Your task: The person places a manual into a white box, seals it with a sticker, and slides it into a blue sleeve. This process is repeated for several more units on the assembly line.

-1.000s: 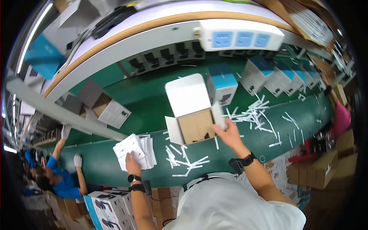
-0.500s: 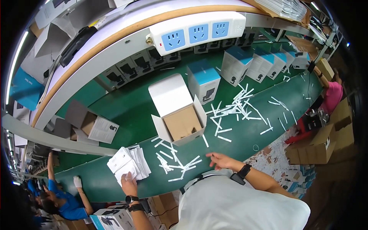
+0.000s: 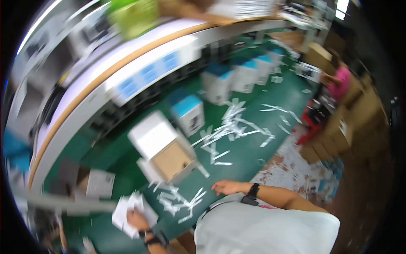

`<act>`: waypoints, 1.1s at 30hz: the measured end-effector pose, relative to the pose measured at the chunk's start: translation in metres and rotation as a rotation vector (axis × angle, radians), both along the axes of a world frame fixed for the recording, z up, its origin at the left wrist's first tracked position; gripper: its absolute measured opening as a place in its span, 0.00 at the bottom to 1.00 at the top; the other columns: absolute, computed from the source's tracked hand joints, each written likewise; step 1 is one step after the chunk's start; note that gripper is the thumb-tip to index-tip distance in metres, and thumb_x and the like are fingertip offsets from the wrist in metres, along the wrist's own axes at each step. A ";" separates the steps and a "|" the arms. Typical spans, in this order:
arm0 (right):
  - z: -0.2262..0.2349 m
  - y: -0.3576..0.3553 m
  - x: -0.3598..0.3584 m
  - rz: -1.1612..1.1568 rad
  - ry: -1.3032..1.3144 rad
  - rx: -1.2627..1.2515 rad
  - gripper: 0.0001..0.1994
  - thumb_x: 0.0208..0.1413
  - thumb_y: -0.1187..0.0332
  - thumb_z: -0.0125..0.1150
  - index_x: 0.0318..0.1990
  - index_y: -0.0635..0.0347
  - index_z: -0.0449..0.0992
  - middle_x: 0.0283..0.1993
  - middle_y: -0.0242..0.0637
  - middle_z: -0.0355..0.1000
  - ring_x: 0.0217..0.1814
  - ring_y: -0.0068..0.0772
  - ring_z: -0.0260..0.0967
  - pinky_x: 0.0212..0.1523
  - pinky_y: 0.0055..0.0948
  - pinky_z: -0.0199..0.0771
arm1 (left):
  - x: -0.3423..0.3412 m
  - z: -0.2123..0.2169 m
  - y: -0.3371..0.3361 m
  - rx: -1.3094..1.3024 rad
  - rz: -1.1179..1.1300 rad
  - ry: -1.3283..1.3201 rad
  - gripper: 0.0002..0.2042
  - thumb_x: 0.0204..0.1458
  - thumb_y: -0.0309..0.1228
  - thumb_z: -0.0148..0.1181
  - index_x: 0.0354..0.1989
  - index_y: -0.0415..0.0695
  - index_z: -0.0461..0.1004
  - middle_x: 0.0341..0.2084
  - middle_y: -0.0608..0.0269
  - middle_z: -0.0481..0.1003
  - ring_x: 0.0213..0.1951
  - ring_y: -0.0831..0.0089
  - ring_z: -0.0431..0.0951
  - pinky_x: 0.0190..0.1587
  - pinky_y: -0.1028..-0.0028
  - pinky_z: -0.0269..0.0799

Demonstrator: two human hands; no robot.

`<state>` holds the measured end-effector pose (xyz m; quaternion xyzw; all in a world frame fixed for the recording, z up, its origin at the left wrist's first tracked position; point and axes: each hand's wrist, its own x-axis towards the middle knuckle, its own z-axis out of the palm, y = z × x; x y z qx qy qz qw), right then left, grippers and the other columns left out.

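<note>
The picture is blurred by motion. My left hand [image 3: 136, 220] grips a stack of white leaflets [image 3: 127, 207] at the near edge of the green belt [image 3: 253, 152]. My right hand [image 3: 228, 187] is empty, fingers loosely spread, hovering low over the belt's near edge, right of scattered white paper strips [image 3: 177, 201]. An open white box [image 3: 167, 152] with a brown cardboard inside stands on the belt just beyond both hands, its lid flap raised.
Several closed white boxes with blue tops [image 3: 188, 112] stand farther along the belt among more white strips [image 3: 237, 127]. A white power strip [image 3: 148, 74] sits on the raised shelf behind. A person in pink [image 3: 336, 84] works at the far right beside brown cartons [image 3: 338, 131].
My right hand left the open box and pulled back to the belt's near edge. The view swung, so the belt now runs up to the right. My left hand kept the leaflets.
</note>
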<state>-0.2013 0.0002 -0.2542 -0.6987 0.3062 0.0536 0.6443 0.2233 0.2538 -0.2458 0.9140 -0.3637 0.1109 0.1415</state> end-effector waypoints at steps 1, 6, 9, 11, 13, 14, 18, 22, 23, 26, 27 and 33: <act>-0.015 0.001 -0.006 -0.008 -0.048 -0.041 0.19 0.66 0.61 0.47 0.59 0.56 0.73 0.41 0.36 0.80 0.42 0.32 0.75 0.44 0.34 0.75 | 0.004 -0.013 0.017 0.244 -0.053 -0.073 0.12 0.49 0.28 0.62 0.42 0.45 0.82 0.29 0.52 0.74 0.36 0.51 0.75 0.36 0.53 0.69; -0.043 0.016 -0.017 0.113 0.103 -0.042 0.19 0.64 0.59 0.49 0.56 0.58 0.74 0.42 0.38 0.80 0.41 0.35 0.75 0.43 0.38 0.75 | -0.003 0.043 -0.012 0.120 0.046 0.066 0.22 0.51 0.35 0.66 0.56 0.47 0.75 0.46 0.44 0.77 0.41 0.47 0.80 0.44 0.53 0.78; -0.054 0.008 -0.006 0.228 0.136 -0.033 0.17 0.66 0.59 0.47 0.52 0.60 0.75 0.44 0.40 0.80 0.47 0.37 0.76 0.49 0.37 0.74 | -0.085 0.168 -0.097 -0.913 -0.060 -0.259 0.19 0.52 0.45 0.67 0.47 0.47 0.79 0.26 0.48 0.80 0.32 0.56 0.82 0.32 0.63 0.78; -0.053 0.007 -0.003 0.274 0.132 -0.065 0.17 0.65 0.59 0.48 0.50 0.60 0.76 0.44 0.40 0.80 0.46 0.38 0.76 0.49 0.37 0.74 | -0.107 0.199 -0.114 -1.321 -0.251 0.027 0.17 0.54 0.21 0.61 0.54 0.37 0.75 0.49 0.44 0.75 0.51 0.52 0.78 0.48 0.58 0.78; -0.031 0.003 -0.006 0.147 -0.036 -0.277 0.17 0.66 0.58 0.49 0.50 0.59 0.76 0.43 0.40 0.80 0.45 0.39 0.77 0.48 0.37 0.74 | -0.129 0.215 -0.142 -1.285 -0.368 -0.213 0.17 0.57 0.20 0.58 0.56 0.33 0.72 0.53 0.46 0.74 0.52 0.55 0.78 0.49 0.61 0.78; -0.024 0.001 -0.007 0.082 0.040 -0.211 0.18 0.68 0.55 0.47 0.50 0.59 0.77 0.42 0.39 0.81 0.45 0.38 0.77 0.48 0.37 0.74 | -0.134 0.216 -0.158 -1.087 -0.443 -0.297 0.19 0.56 0.20 0.58 0.57 0.33 0.71 0.54 0.45 0.74 0.51 0.55 0.79 0.50 0.62 0.77; -0.020 0.005 -0.013 0.034 0.053 -0.194 0.20 0.69 0.53 0.45 0.49 0.59 0.77 0.41 0.38 0.81 0.45 0.39 0.77 0.48 0.37 0.74 | -0.137 0.191 -0.196 -0.615 -0.526 -0.014 0.22 0.54 0.18 0.56 0.60 0.32 0.69 0.53 0.44 0.76 0.49 0.52 0.80 0.53 0.64 0.75; -0.018 0.004 -0.020 -0.021 0.079 -0.100 0.22 0.70 0.52 0.44 0.50 0.61 0.77 0.42 0.40 0.81 0.45 0.41 0.77 0.49 0.39 0.74 | -0.134 0.188 -0.201 -0.777 -0.491 -0.081 0.22 0.52 0.17 0.56 0.59 0.32 0.71 0.49 0.42 0.78 0.44 0.50 0.81 0.49 0.64 0.75; -0.021 0.002 -0.022 -0.042 0.072 -0.093 0.22 0.70 0.52 0.45 0.50 0.61 0.77 0.42 0.40 0.81 0.46 0.41 0.77 0.49 0.39 0.74 | -0.137 0.196 -0.203 -0.860 -0.492 -0.117 0.23 0.50 0.16 0.57 0.58 0.33 0.71 0.46 0.41 0.78 0.40 0.49 0.81 0.44 0.65 0.76; -0.007 -0.004 -0.011 0.009 0.171 -0.196 0.22 0.70 0.52 0.44 0.51 0.61 0.77 0.43 0.42 0.80 0.47 0.42 0.76 0.50 0.40 0.74 | -0.141 0.202 -0.197 -0.710 -0.501 0.001 0.23 0.51 0.16 0.57 0.59 0.33 0.71 0.46 0.41 0.78 0.40 0.49 0.81 0.42 0.64 0.76; -0.001 -0.008 -0.004 0.006 0.172 -0.199 0.22 0.70 0.52 0.44 0.51 0.61 0.77 0.43 0.42 0.80 0.47 0.42 0.76 0.50 0.40 0.74 | -0.143 0.200 -0.196 -0.643 -0.467 0.114 0.23 0.51 0.16 0.57 0.59 0.33 0.71 0.45 0.41 0.78 0.39 0.49 0.81 0.41 0.64 0.76; 0.035 -0.033 0.038 -0.046 -0.046 -0.244 0.17 0.63 0.59 0.53 0.50 0.61 0.77 0.43 0.42 0.80 0.45 0.41 0.78 0.48 0.38 0.76 | -0.132 0.175 -0.190 -0.706 -0.533 -0.031 0.23 0.52 0.19 0.59 0.59 0.32 0.69 0.44 0.42 0.78 0.40 0.52 0.81 0.43 0.63 0.77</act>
